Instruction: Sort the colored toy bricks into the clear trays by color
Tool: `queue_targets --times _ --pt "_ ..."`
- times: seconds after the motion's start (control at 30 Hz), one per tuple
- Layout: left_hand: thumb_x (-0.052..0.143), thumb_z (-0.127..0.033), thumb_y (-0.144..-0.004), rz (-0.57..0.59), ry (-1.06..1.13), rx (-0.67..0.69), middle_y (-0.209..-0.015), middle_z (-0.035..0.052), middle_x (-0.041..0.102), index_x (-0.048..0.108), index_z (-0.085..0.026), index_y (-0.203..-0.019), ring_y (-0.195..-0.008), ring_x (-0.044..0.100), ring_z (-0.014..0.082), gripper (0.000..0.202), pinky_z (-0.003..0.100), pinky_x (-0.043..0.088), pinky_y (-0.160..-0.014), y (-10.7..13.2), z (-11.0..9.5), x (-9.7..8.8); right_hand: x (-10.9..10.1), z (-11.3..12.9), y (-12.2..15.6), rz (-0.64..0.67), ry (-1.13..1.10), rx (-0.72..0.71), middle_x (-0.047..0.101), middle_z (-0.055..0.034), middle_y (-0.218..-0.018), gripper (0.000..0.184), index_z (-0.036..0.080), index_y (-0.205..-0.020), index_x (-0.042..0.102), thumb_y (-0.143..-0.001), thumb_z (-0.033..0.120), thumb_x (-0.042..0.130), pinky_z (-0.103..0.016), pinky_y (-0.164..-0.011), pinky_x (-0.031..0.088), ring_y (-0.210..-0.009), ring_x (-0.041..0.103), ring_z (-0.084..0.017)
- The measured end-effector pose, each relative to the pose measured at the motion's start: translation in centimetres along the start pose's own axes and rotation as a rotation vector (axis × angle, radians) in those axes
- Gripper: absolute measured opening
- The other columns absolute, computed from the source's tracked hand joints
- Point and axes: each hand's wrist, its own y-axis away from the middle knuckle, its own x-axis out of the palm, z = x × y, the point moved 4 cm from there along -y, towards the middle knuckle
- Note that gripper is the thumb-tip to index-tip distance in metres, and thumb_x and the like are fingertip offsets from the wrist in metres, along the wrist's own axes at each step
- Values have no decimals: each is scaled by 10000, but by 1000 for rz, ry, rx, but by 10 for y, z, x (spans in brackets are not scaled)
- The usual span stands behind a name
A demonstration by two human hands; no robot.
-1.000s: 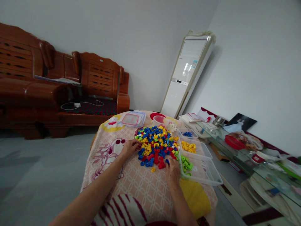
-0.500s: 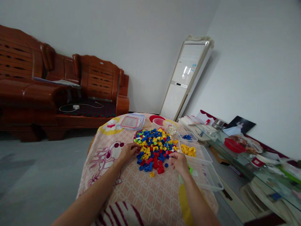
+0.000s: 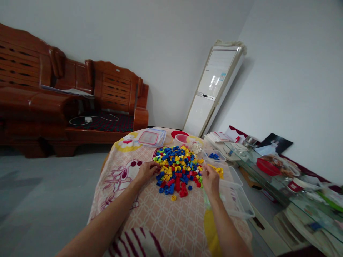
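Note:
A heap of toy building bricks (image 3: pixel 177 162) in blue, yellow, red and green spreads over the cloth-covered table. My left hand (image 3: pixel 146 172) rests at the heap's left edge, fingers curled and pressed together; whatever is between them is too small to make out. On the right, my right hand (image 3: pixel 210 178) is raised beside the tray of yellow bricks (image 3: pixel 219 172), thumb and fingertips pinched. Any piece in that pinch cannot be made out. Behind that tray is a clear tray with blue bricks (image 3: pixel 213 156). A larger clear tray (image 3: pixel 242 203) stands nearer me, partly hidden by my right hand and forearm.
Plastic lids (image 3: pixel 151 137) and a pink round tub (image 3: pixel 181 138) lie at the table's back, near white pieces (image 3: pixel 197 147). A yellow round piece (image 3: pixel 173 197) sits before the heap. A cluttered glass-topped stand (image 3: pixel 268 182) is at the right, a wooden sofa (image 3: pixel 115 92) at the left.
My right hand has risen and shifted right, away from the heap's edge, and now covers part of the yellow bricks' tray. My left hand has hardly moved.

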Motion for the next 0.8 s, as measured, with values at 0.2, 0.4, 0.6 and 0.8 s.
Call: queue_targets --times 0.2,0.4,0.6,0.8 --pt "486 -303 -710 -11 -1 2 -787 49 741 684 -165 -842 -658 678 187 275 265 520 -591 2 -5 0 53 19 66 182 278 -115 684 -92 -958 403 199 -1160 659 -868 136 389 -265 -755 459 -865 634 -191" --pt "490 -293 -694 -4 1 9 -794 55 740 681 -160 -845 -666 680 189 277 276 526 -621 2 -7 0 63 11 61 291 433 -195 655 -89 -909 356 224 -1098 675 -850 112 445 -280 -756 440 -886 602 -210" --pt "487 -313 -714 9 1 -3 -805 55 744 681 -170 -851 -688 687 194 278 267 521 -611 1 -2 1 54 9 62 190 243 -119 655 -55 -851 193 198 -867 658 -822 148 477 -254 -719 424 -807 600 -180" --pt "496 -315 -711 9 -9 10 -797 52 744 687 -178 -851 -688 690 199 273 270 523 -611 -1 0 0 37 13 46 159 58 59 640 -10 -619 193 195 -752 640 -806 252 464 -228 -545 394 -561 571 -147"
